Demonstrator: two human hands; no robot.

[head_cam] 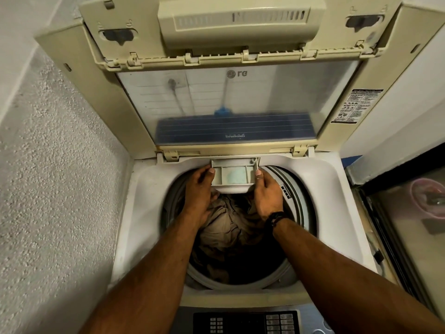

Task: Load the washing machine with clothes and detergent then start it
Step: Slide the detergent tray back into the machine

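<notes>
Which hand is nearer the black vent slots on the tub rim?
Right. The right hand grips the detergent drawer beside the vent slots; the left hand holds the drawer's opposite side, farther away.

A single head-worn wide-angle view looks steeply down from close above into an open top-loading washing machine (149, 194). Its control panel (245, 321) sits at the near edge, the raised lid (228, 112) at the far side. A textured wall (48, 165) fills the left; both forearms reach in from below.
</notes>
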